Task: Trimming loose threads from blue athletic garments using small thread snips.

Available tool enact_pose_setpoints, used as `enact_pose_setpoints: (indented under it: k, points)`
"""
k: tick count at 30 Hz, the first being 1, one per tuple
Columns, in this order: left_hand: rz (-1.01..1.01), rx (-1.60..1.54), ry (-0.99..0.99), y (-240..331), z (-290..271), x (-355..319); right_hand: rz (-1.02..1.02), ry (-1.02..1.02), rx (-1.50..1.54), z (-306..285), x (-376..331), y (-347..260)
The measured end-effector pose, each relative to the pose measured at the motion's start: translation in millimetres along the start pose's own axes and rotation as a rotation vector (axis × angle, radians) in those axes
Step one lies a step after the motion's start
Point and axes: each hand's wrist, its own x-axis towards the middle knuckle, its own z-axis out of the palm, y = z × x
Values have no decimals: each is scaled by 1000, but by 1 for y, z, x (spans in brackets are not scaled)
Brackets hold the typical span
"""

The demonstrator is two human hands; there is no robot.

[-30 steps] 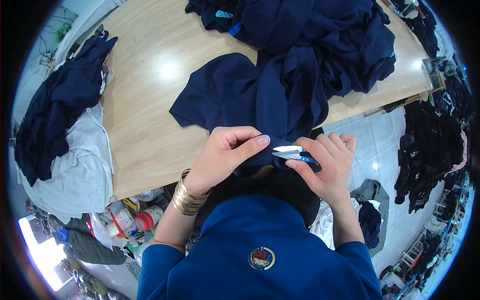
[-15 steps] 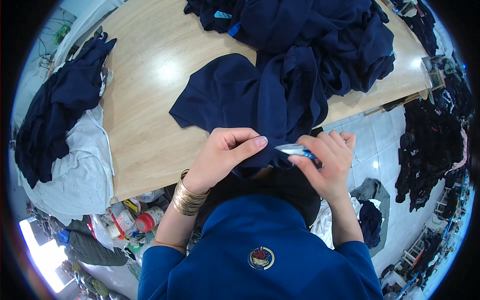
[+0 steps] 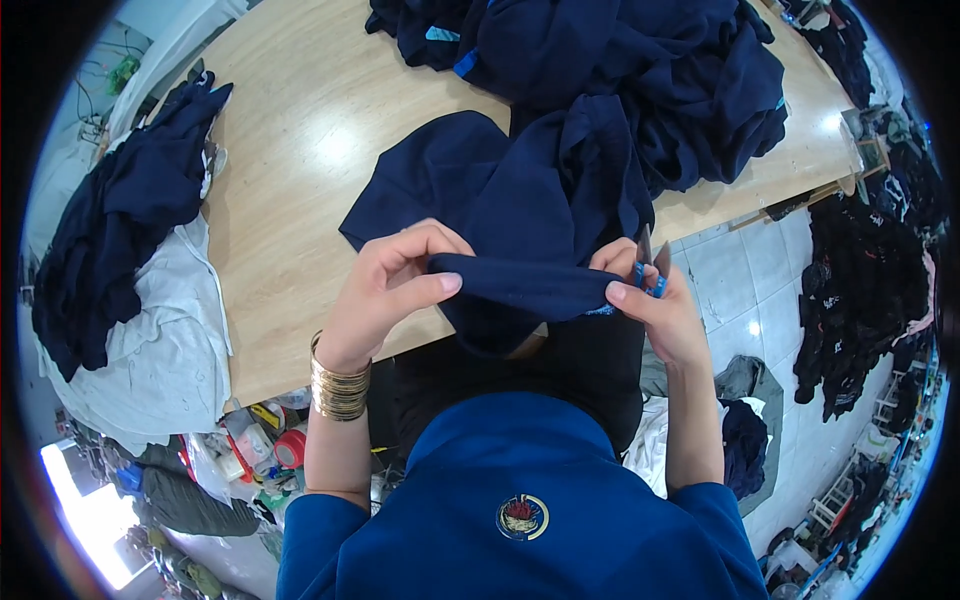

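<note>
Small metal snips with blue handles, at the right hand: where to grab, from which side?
By the blue handles, I'd say, coming from the wearer's side: the two pointed metal blades stand apart with their tips aimed away from the body. Little handle looks free, as the right hand covers much of it while pinching the folded navy-blue fabric.

I count one bare left hand (image 3: pixel 385 290), one bare right hand (image 3: pixel 662 308), one pair of blue-handled metal snips (image 3: pixel 641 268) with two blades (image 3: pixel 644 244), one folded band of navy cloth (image 3: pixel 530 284), one pale wooden table (image 3: pixel 290 220), two large navy cloth heaps (image 3: pixel 570 50), one smaller navy bundle (image 3: pixel 744 448).
</note>
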Motion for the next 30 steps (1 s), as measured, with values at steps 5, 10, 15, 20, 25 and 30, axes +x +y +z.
enact_pose_setpoints:
  k: [5, 10, 15, 20, 25, 30]
  points:
    - [-113, -226, -99, -6, -3, 2, 73, -34, 47, -1, 1, -11]
    - [-194, -95, -91, 9, 14, 2, 50, 1, 95, 2, 3, -13]
    - [-170, 11, -118, 6, 17, 2, -16, 22, 43, 6, 3, -18]
    - [14, -50, -121, 0, 20, 5, -16, 20, 7, 2, 3, -16]
    - [-103, -157, -119, 0, 26, 3, -24, 97, -281, 8, 6, -12]
    - [-172, -242, -19, 9, 41, -1, -460, 339, -662, 21, -6, -11]
